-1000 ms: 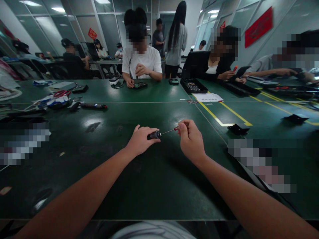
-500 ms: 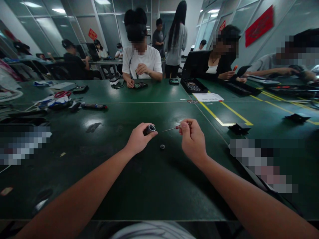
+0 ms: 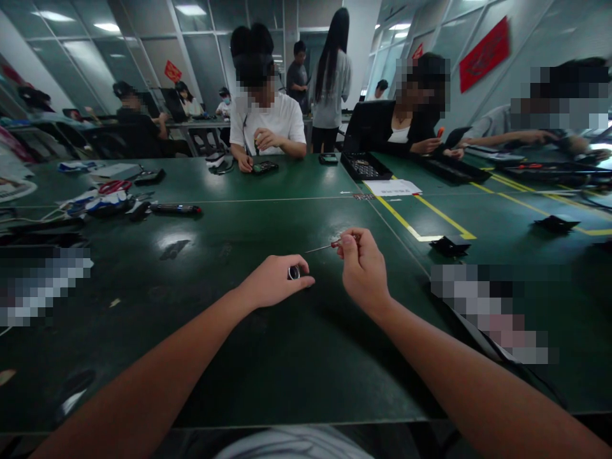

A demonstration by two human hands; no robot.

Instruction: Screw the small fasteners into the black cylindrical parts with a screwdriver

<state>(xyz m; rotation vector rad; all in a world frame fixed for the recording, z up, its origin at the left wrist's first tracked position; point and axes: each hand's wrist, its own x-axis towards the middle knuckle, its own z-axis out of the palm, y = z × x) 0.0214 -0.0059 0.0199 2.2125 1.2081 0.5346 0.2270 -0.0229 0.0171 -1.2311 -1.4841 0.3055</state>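
Note:
My left hand [image 3: 275,280] is low over the green table, with a short dark cylinder with a silver-rimmed open end [image 3: 294,273] held inside the curl of its fingers. Thumb and forefinger reach to the right, tips apart. What lies beneath those fingertips is hidden. A little to the right, my right hand [image 3: 366,271] is closed around the red handle of a thin screwdriver [image 3: 319,248]. Its metal shaft points left, in the air above the left fingertips. Most of the handle is covered by the fingers.
On the left lie a marker-like dark tool [image 3: 176,209] and red-handled pliers or scissors [image 3: 115,186] among cables. Small black parts [image 3: 448,246] sit to the right, near yellow tape lines. Across the table, a person in a white shirt [image 3: 268,121] works on a device [image 3: 264,167].
My left hand has moved down and right with the cylinder, which has turned. The small round part on the table is now out of sight. My right hand keeps the screwdriver nearly in place.

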